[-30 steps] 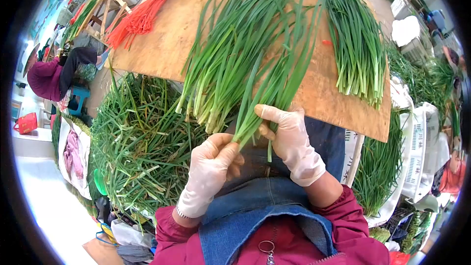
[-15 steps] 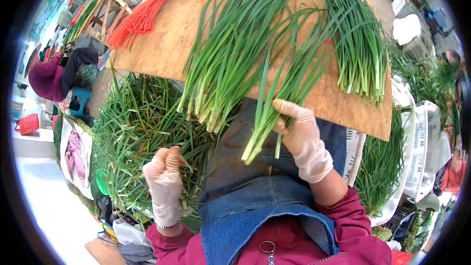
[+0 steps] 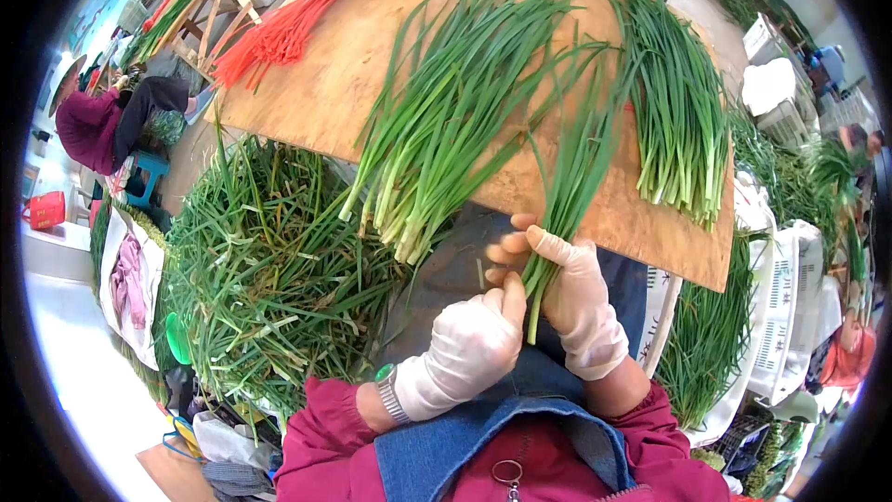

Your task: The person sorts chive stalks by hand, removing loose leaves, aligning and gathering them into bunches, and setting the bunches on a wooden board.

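Note:
My right hand, in a pale thin glove, holds a small bunch of Chinese chives, thumb across the front and fingers behind. Their leaf tips lie on the wooden board and their pale stem ends point down towards me. My gloved left hand, a watch at its wrist, is closed beside those stem ends, thumb and forefinger pinched together. What the pinch holds, if anything, is hidden. A larger pile of chives lies on the board, stems over the near edge. Another bundle lies to the right.
Red ties lie at the left of the wooden board. Below left is a big heap of loose leaves. More chives stand at the right beside white crates. A seated person is at the far left.
My left hand has come up and right from over the leaf heap to the stem ends. My right hand has shifted slightly, and its bunch now stands more upright and closer together.

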Available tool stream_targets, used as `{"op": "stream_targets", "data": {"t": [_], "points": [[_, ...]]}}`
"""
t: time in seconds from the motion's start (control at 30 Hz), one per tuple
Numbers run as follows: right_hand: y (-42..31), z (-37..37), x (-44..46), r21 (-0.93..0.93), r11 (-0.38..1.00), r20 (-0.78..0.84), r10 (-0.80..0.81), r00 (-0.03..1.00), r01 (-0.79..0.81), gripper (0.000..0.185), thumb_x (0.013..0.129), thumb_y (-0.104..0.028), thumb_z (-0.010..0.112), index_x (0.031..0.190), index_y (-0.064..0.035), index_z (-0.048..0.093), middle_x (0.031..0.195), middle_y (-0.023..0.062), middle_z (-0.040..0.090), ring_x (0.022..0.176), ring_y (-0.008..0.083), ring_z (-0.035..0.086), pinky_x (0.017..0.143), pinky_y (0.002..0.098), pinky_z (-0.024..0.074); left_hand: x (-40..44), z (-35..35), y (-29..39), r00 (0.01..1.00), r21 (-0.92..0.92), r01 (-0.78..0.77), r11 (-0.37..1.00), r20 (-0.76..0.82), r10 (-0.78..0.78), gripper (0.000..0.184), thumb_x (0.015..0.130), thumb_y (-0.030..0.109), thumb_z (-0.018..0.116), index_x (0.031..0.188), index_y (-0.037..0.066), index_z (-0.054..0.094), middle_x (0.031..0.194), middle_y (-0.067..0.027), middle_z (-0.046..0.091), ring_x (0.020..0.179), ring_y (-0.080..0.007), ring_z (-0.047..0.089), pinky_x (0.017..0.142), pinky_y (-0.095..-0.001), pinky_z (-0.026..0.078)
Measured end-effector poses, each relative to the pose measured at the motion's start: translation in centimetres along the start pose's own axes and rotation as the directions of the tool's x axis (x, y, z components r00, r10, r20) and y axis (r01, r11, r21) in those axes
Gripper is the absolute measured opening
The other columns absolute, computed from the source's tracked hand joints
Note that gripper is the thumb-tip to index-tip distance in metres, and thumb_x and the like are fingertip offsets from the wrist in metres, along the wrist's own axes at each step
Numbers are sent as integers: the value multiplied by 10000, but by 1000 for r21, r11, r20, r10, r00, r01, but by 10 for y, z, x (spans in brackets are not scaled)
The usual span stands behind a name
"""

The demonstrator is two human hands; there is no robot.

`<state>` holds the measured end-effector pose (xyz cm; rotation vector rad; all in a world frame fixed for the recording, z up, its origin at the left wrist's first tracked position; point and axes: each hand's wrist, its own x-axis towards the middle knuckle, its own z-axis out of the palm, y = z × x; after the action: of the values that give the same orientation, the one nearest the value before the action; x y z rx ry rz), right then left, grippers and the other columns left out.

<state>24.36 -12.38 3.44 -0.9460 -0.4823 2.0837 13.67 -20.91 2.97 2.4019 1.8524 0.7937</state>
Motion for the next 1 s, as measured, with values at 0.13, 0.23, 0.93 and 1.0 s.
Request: {"op": "stream_targets", "data": {"t": [0.13, 0.23, 0.93, 1.0], "points": [[-17, -16, 8, 184, 983, 10, -17, 1000, 15, 217, 829, -79, 524, 1015, 27, 489, 686, 55, 538, 587, 173, 528, 614, 375, 476, -12, -15, -26, 999, -94, 29, 995, 43, -25, 316, 654, 2, 604, 969, 16, 582, 604, -73, 494, 479, -238, 517, 428, -347, 423], [-62, -26, 1, 524, 851, 402, -214, 890, -32, 256, 903, -118, 431, 1094, 51, 444, 621, -15, 424, 462, 68, 368, 384, 213, 349, -12, -24, -48, 959, 64, 177, 982, -237, -157, 269, 675, 41, 658, 934, 19, 590, 723, -122, 549, 588, -267, 556, 487, -341, 449], [1, 31, 23, -205, 978, -47, 39, 998, -48, 144, 763, -108, 691, 820, -25, 587, 619, 33, 559, 440, 102, 464, 371, 224, 336, 24, -35, -30, 536, -802, 585, -117, 491, -687, 152, 782, 85, 644, 894, 0, 588, 668, -7, 572, 515, -54, 473, 449, -184, 354], [3, 31, 21, -239, 971, -13, 7, 1000, -10, 143, 760, -87, 688, 831, -16, 586, 631, 40, 569, 459, 109, 499, 372, 218, 352, 21, -29, -38, 517, -802, 568, -182, 521, -680, 152, 800, 98, 624, 915, 7, 584, 683, -30, 587, 545, -78, 507, 478, -188, 385]]}}
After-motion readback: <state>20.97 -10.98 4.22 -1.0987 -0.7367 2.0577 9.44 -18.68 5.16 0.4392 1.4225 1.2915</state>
